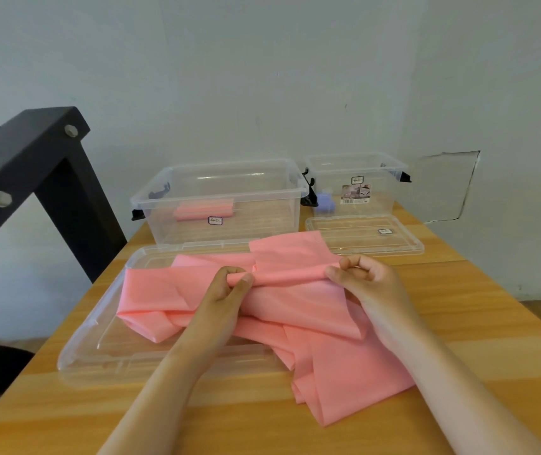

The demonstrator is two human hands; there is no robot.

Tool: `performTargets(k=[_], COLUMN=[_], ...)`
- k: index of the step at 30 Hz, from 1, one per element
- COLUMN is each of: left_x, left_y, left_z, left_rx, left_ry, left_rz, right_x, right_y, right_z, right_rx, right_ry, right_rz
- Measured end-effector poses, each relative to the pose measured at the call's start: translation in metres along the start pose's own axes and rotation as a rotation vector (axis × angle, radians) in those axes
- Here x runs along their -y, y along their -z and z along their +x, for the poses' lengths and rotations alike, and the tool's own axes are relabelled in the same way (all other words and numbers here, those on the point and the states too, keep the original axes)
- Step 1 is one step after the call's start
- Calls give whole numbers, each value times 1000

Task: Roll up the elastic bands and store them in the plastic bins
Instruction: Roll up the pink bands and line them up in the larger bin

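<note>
A long pink elastic band (302, 310) lies crumpled over a clear bin lid (98, 339) and the wooden table. My left hand (226, 290) pinches a fold of the band near its middle. My right hand (367, 284) pinches the same fold farther right, so a short ridge stretches between both hands. A large clear plastic bin (164, 192) stands behind, holding one rolled pink band (203, 209). A smaller clear bin (394, 169) stands at the back right with a pale purple roll (325, 202) inside.
A second clear lid (403, 244) lies in front of the small bin. A black metal frame (32, 159) with bolts rises at the left. The wall stands close behind the bins. The table's right edge drops off near the small bin.
</note>
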State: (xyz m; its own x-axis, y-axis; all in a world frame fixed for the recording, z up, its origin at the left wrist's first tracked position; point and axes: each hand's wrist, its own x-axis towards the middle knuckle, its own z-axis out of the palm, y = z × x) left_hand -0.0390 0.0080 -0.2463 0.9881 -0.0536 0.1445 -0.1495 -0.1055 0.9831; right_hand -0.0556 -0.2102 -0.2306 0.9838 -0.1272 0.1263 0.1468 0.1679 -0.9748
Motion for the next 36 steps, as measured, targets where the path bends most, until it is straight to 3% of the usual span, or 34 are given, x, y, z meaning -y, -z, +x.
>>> performTargets(k=[25, 36], left_x=[-21, -20], left_y=[10, 10], left_z=[-8, -8], left_rx=[72, -40], left_ry=[-46, -98], left_rz=[-207, -96], right_x=[2, 0], right_y=[6, 7], right_z=[2, 3], right_rx=[91, 82], right_ry=[42, 22], right_rz=[-9, -21])
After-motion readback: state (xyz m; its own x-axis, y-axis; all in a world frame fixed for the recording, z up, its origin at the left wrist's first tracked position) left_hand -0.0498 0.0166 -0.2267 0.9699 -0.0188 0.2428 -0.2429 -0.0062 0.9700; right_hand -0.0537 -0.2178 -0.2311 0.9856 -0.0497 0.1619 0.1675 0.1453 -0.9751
